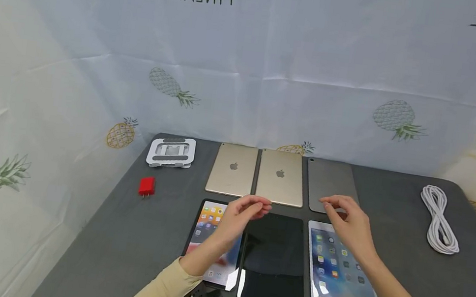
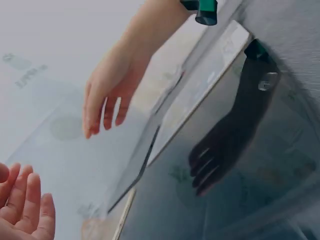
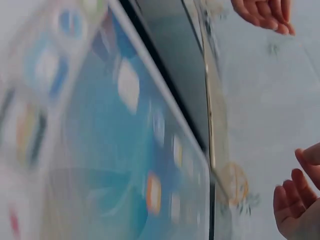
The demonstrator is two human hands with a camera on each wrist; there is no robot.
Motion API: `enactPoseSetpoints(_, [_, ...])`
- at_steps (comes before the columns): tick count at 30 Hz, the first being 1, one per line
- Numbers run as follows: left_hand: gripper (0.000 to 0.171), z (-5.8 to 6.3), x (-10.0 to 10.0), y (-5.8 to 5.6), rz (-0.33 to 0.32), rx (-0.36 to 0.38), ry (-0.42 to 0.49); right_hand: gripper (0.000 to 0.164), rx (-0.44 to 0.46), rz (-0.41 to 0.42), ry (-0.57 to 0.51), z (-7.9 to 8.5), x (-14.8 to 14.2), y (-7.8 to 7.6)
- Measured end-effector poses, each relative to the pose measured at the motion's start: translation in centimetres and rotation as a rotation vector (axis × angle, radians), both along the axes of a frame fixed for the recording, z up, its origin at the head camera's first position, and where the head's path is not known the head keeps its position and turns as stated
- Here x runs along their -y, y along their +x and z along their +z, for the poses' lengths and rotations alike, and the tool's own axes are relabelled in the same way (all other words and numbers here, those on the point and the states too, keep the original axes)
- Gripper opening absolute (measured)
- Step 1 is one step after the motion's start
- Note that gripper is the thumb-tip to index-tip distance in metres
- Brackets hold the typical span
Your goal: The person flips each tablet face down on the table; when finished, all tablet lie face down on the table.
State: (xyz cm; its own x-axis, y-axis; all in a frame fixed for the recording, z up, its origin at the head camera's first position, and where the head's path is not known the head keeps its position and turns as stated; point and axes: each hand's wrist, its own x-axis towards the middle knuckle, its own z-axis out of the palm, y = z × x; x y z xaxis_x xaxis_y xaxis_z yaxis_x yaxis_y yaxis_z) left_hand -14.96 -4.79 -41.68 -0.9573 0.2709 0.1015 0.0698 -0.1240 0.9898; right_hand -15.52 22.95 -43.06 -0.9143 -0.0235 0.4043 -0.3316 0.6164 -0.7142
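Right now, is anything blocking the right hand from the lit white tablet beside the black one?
Nothing visible stands between the right hand and the white tablet; the black tablet lies beside it, not between.

My left forearm (image 1: 202, 257) angles forward and inward to the right, my right forearm (image 1: 392, 289) forward and inward to the left. My left hand (image 1: 248, 210) and right hand (image 1: 348, 224) hover apart, fingers (image 2: 31, 202) loosely curved, each set pointing toward the other.
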Motion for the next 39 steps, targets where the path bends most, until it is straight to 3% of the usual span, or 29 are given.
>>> enactPoseSetpoints(4, [0.025,-0.4,3.5,1.6,0.056,0.074,-0.050,0.020,0.108,0.075,-0.083,0.5,2.9,1.3])
enactPoseSetpoints(9, [0.029,-1.6,7.9,3.5,0.108,0.174,-0.173,0.028,0.348,0.253,-0.235,1.0,6.2,2.9])
enactPoseSetpoints(13, [0.032,-2.0,10.9,4.4,0.098,0.241,-0.271,0.037,0.546,0.399,-0.368,0.6,8.2,3.7])
enactPoseSetpoints(17, [0.036,-1.9,13.1,4.7,0.074,0.265,-0.332,0.045,0.690,0.496,-0.448,0.4,9.4,4.3])
enactPoseSetpoints(24, [0.041,-1.5,15.1,4.9,0.132,0.373,-0.326,0.056,0.902,0.597,-0.565,0.3,10.7,4.9])
enactPoseSetpoints(28, [0.051,-1.3,16.2,4.8,0.079,0.442,-0.265,0.061,0.989,0.627,-0.661,0.3,11.3,5.0])
enactPoseSetpoints(32, [0.057,-1.3,16.8,4.6,0.018,0.494,-0.214,0.063,1.036,0.630,-0.720,0.5,11.6,5.1])
enactPoseSetpoints(39, [0.057,-1.4,17.1,4.4,0.020,0.522,-0.201,0.064,1.075,0.624,-0.745,0.6,12.0,5.2])
